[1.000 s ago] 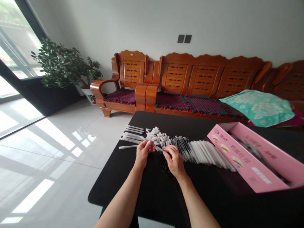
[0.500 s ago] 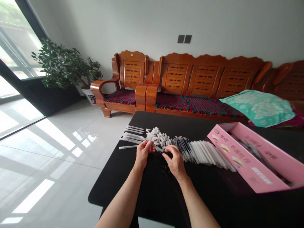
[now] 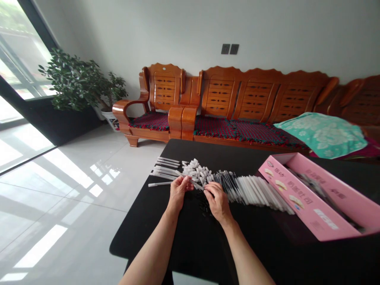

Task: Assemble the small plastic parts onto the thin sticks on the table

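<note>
Both my hands work at the middle of a black table (image 3: 190, 241). My left hand (image 3: 179, 190) is closed around a thin white pen tube (image 3: 196, 184) that points to the right. My right hand (image 3: 217, 200) is closed in a pinch at that tube's right end; what its fingertips hold is too small to name. Small black parts (image 3: 204, 206) lie on the table under the hands. Behind them sit a heap of white caps (image 3: 198, 170), a row of thin refills and white tubes (image 3: 252, 190), and a few finished white pens (image 3: 164, 169) at the left.
An open pink cardboard box (image 3: 311, 206) lies at the right of the table. Beyond the table stand a wooden armchair (image 3: 154, 103) and a wooden sofa (image 3: 261, 103) with a green cloth (image 3: 323, 134). A potted plant (image 3: 77, 83) stands by the window; white tiled floor lies at the left.
My right hand dipped to the black parts half a second ago and has come back up to the tube's end. My left hand has stayed put.
</note>
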Demonstrator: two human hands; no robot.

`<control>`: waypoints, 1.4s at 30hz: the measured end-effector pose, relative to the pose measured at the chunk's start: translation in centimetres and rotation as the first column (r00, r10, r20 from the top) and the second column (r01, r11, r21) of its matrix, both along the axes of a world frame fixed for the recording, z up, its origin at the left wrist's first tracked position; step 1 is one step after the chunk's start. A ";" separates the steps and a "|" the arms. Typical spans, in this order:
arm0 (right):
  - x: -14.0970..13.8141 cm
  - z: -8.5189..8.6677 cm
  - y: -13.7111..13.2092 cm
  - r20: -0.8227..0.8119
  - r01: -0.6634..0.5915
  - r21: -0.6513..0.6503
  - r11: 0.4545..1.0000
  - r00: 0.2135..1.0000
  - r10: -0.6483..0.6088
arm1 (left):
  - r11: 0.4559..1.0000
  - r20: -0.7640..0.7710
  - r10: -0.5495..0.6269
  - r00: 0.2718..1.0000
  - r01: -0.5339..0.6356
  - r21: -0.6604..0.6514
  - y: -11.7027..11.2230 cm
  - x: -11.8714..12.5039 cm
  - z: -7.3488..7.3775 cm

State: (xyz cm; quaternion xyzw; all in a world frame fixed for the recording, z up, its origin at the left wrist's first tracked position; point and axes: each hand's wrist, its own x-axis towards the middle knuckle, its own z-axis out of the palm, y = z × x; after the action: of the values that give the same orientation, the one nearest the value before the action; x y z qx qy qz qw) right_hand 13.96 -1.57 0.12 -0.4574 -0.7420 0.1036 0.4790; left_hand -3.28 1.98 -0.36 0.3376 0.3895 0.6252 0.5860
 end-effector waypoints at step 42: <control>8.2 -1.0 0.3 0.045 0.557 0.301 0.774 0.803 -0.595 | 0.952 0.143 0.306 0.941 -0.301 -0.055 1.1 -2.6 0.1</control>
State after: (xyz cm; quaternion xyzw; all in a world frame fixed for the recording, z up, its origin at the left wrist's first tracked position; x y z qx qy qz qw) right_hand 22.19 -1.26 -0.90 -0.5983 -0.6039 -0.1830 0.4938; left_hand -5.85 3.04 -0.24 0.2160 0.4018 0.7252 0.5158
